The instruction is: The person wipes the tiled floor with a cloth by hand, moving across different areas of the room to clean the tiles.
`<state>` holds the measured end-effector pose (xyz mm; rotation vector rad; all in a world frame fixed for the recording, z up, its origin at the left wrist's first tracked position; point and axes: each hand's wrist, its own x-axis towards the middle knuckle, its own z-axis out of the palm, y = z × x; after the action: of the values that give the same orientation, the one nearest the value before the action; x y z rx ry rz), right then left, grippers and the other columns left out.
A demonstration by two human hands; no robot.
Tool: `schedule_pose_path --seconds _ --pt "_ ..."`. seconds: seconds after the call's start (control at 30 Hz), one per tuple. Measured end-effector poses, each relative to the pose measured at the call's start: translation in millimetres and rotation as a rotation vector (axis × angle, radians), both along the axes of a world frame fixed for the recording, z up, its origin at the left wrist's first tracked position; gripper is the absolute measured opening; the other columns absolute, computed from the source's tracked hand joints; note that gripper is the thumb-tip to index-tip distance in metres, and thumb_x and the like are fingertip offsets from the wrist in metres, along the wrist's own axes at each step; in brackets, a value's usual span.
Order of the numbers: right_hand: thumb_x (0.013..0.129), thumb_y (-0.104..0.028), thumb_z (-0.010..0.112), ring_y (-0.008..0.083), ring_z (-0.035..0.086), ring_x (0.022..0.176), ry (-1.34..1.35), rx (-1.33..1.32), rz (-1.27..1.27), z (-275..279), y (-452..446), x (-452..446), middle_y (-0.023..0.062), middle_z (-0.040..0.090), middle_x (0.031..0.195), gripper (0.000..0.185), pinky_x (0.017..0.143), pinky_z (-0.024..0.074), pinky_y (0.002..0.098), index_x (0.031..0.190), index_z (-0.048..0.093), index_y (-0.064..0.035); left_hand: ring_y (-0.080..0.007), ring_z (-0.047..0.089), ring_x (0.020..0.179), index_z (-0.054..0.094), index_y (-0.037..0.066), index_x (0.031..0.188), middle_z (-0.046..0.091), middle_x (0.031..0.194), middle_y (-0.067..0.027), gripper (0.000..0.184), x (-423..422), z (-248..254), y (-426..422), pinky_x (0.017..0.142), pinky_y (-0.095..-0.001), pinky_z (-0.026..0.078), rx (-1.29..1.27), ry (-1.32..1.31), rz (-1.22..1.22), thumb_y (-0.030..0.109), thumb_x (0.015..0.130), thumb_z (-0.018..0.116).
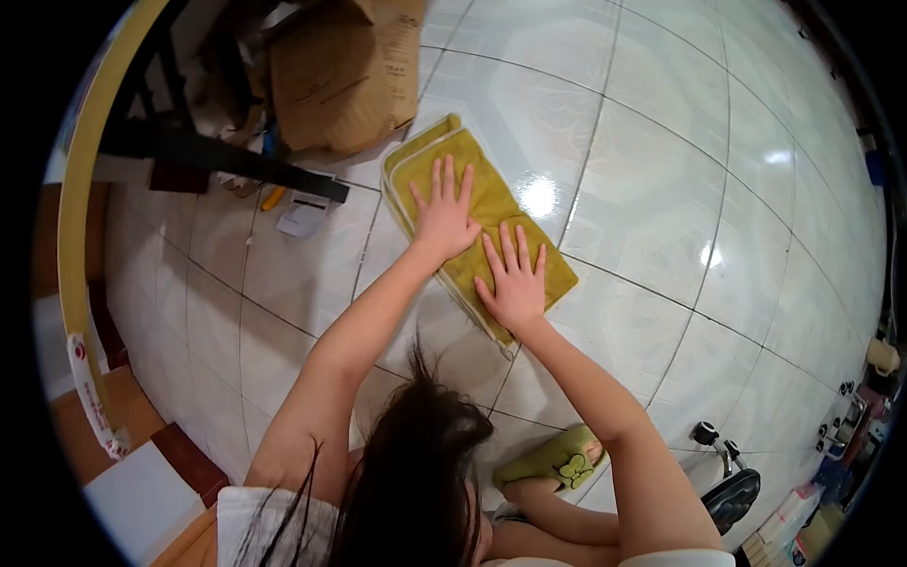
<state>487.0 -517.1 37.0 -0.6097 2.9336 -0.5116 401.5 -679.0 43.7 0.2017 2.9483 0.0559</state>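
Glossy pale tiles cover the floor (661, 194), their dark joints running at a slant and bright glare lying on the surface; at the far left stands a yellow edge strip (80, 227), with a black bar (227, 161) reaching inward from near it, and beyond the bar's end sits brown cardboard (331, 90), close to the cloth's upper end. The left hand (447, 219) lies open, palm down and fingers spread, on the upper half of the cloth (556, 269); the right hand (516, 285) lies just beside it, equally open and flat, nearer the lower end; neither grips anything, and the two palms set along the length seem placed so that pressure spreads over the layers and keeps them together against the smooth tiles. The cloth lies flat on the floor in front of the person, slanting from upper left to lower right; it is mustard green, folded into a long pad, with pale edging along its left side, a layered fold at the top, soft creases around the fingers and a small loose loop at the bottom corner; to the right of that corner, nearer the body, is a green slipper (543, 461), and farther right a black caster (705, 434).
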Motion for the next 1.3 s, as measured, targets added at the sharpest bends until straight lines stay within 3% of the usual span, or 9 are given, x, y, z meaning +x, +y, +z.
schedule_pose_path --seconds 0.47,0.77,0.97,1.07,1.2,1.3 --pt "0.087 -0.050 0.049 0.0261 0.015 0.144 0.017 -0.024 0.510 5.3 -71.2 10.5 0.0056 0.023 0.154 0.068 0.114 0.0114 0.0547 0.146 0.032 -0.0210 -0.0411 0.005 0.143 0.015 0.006 0.150 0.005 0.155 -0.0235 0.091 111.3 -2.2 -109.0 0.101 -0.0733 0.019 0.008 0.008 0.235 0.033 0.075 0.060" --pt "0.081 -0.045 0.061 0.0248 0.018 0.143 -0.003 -0.165 0.836 -7.0 -148.4 13.0 0.0031 0.028 0.152 0.070 0.115 0.0110 0.0532 0.143 0.037 -0.0214 -0.0375 0.008 0.144 0.018 0.006 0.148 0.007 0.155 -0.0205 0.087 176.5 6.2 -173.5 0.102 -0.0676 0.025 0.013 -0.074 0.480 0.032 0.077 0.061" --pt "0.081 -0.044 0.063 0.0255 0.018 0.143 0.025 -0.200 0.962 -9.6 -191.2 14.6 0.0035 0.029 0.152 0.065 0.116 0.0116 0.0525 0.139 0.044 -0.0206 -0.0381 0.014 0.142 0.022 0.010 0.148 0.012 0.154 -0.0180 0.083 202.8 -3.3 -212.2 0.101 -0.0648 0.029 -0.018 -0.041 0.581 0.030 0.078 0.061" --pt "0.080 -0.037 0.064 0.0289 0.031 0.136 0.072 -0.491 0.931 -19.0 -187.6 10.7 0.0075 0.041 0.143 0.057 0.111 0.0257 0.0500 0.131 0.051 -0.0167 -0.0377 0.030 0.133 0.035 0.013 0.142 0.027 0.148 -0.0164 0.066 193.1 8.9 -219.0 0.098 -0.0559 0.038 0.003 -0.007 0.595 0.024 0.081 0.059" --pt "0.078 -0.025 0.066 0.0305 0.047 0.113 -0.033 -0.366 0.562 16.3 -165.4 -19.0 0.0113 0.052 0.117 0.036 0.095 0.0403 0.0442 0.108 0.058 -0.0069 -0.0337 0.054 0.111 0.056 0.014 0.125 0.051 0.129 -0.0118 0.039 167.5 39.1 -249.9 0.088 -0.0438 0.047 0.270 0.051 0.535 0.012 0.087 0.053" --pt "0.075 -0.017 0.066 0.0291 0.051 0.101 0.003 -0.173 0.388 23.1 -160.3 -30.3 0.0114 0.054 0.105 0.025 0.086 0.0451 0.0405 0.095 0.059 -0.0035 -0.0324 0.059 0.098 0.062 0.013 0.116 0.058 0.114 -0.0088 0.033 151.9 38.3 -269.8 0.082 -0.0422 0.048 0.212 0.156 0.251 0.005 0.085 0.053"
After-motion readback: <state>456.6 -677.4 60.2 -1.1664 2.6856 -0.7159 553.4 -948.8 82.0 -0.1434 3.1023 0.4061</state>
